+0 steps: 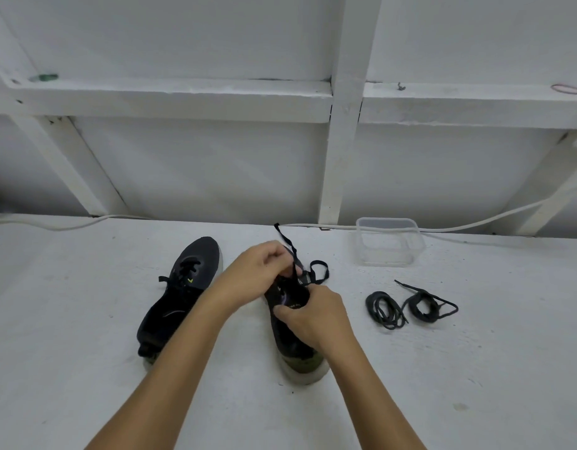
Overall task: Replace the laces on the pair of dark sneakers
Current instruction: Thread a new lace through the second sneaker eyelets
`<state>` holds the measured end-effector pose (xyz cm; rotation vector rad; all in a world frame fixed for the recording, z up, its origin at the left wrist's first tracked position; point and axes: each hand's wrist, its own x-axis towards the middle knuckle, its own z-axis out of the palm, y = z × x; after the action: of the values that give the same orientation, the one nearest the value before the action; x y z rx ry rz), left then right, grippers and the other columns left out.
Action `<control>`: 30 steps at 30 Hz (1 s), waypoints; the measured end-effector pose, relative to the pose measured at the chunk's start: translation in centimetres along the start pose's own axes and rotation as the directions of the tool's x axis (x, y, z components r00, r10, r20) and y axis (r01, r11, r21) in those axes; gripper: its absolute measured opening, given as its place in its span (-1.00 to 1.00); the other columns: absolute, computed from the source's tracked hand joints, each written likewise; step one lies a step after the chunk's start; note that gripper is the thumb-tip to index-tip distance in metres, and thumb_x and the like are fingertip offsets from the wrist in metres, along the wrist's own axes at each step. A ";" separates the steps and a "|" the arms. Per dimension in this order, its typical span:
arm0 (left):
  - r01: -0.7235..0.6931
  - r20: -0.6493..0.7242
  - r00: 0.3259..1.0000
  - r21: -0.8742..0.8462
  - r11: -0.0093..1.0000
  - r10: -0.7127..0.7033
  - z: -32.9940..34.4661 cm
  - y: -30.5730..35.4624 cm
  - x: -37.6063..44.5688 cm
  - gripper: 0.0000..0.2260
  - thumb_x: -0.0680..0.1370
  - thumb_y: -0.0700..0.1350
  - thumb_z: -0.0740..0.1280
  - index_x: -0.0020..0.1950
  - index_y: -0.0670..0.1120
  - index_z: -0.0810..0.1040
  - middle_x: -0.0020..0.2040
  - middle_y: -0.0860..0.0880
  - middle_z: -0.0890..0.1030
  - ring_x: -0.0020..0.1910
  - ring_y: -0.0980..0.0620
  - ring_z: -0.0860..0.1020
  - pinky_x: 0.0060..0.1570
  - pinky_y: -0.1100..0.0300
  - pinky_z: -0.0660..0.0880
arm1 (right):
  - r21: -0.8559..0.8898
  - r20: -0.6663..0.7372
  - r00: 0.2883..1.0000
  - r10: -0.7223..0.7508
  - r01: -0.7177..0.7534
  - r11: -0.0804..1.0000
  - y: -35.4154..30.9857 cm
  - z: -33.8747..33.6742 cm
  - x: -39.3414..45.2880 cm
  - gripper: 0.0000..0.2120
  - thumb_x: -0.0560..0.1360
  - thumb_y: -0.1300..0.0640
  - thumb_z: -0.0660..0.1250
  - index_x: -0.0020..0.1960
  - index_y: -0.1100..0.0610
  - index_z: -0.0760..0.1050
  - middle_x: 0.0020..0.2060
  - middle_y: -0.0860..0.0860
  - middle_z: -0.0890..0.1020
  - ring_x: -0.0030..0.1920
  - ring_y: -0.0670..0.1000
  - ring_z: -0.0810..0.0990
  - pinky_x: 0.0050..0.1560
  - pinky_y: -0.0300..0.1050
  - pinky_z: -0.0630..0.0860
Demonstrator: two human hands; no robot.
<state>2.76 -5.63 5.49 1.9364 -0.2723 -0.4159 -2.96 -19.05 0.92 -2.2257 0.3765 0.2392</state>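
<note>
Left hand (264, 264) pinches lace (292, 254); right hand (313, 315) grips right sneaker (290, 339) tongue.

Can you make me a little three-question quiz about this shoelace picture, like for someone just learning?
1. True or false: the left hand pinches a lace of the right-hand sneaker.
2. Which thing stands behind the two coiled laces? A) a clear plastic tub B) a red cup C) a book
3. Fill in: the left-hand sneaker is touched by ____ hands.

Key
1. True; the right hand grips the same sneaker near its tongue.
2. A
3. no
</note>
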 end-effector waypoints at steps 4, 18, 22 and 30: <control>-0.112 -0.226 0.972 -0.664 0.739 -0.056 -2.7 0.0 0.2 -0.80 0.69 -0.15 0.16 -0.13 -0.10 0.41 -0.28 -0.03 0.60 -0.24 -0.05 0.67 -0.07 -0.02 0.65 | 0.053 0.002 1.000 0.009 -0.009 0.999 0.7 -0.1 -0.2 -0.87 0.48 -0.03 0.40 -0.11 0.03 0.55 -0.24 -0.06 0.61 -0.33 -0.09 0.54 -0.45 -0.31 0.31; -0.038 0.094 0.995 0.052 0.998 0.033 -1.5 -0.5 -0.3 -0.87 0.64 -0.04 0.32 -0.10 0.01 0.57 -0.18 0.17 0.55 -0.25 0.19 0.46 -0.25 0.33 0.34 | 0.129 -0.024 0.999 0.040 -0.037 0.991 1.0 0.0 -0.2 -0.89 0.45 -0.07 0.44 -0.12 -0.05 0.60 -0.27 -0.11 0.64 -0.31 -0.12 0.60 -0.51 -0.39 0.33; -0.035 -0.067 0.998 -0.614 0.789 -0.008 -2.7 -0.1 -0.7 -0.79 0.66 -0.02 0.21 -0.12 -0.09 0.45 -0.24 -0.02 0.62 -0.18 -0.01 0.50 -0.21 0.14 0.41 | 0.151 -0.010 0.999 0.042 -0.040 0.988 1.2 0.0 -0.3 -0.91 0.46 -0.07 0.44 -0.09 -0.08 0.61 -0.28 -0.12 0.64 -0.33 -0.13 0.60 -0.53 -0.42 0.32; 0.063 -0.048 0.998 0.729 0.681 -0.040 -0.2 -1.2 -0.1 -0.90 0.50 0.12 0.44 -0.11 0.14 0.60 -0.12 0.13 0.60 -0.10 0.06 0.56 -0.26 0.18 0.39 | 0.139 -0.020 0.999 0.035 -0.032 0.990 1.0 0.0 -0.1 -0.83 0.46 -0.10 0.43 -0.13 -0.01 0.65 -0.32 -0.09 0.65 -0.30 -0.08 0.64 -0.48 -0.35 0.40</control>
<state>2.78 -4.98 4.45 2.7536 -0.4105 -0.3364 -3.39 -19.60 0.20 -2.0885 0.4301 0.2001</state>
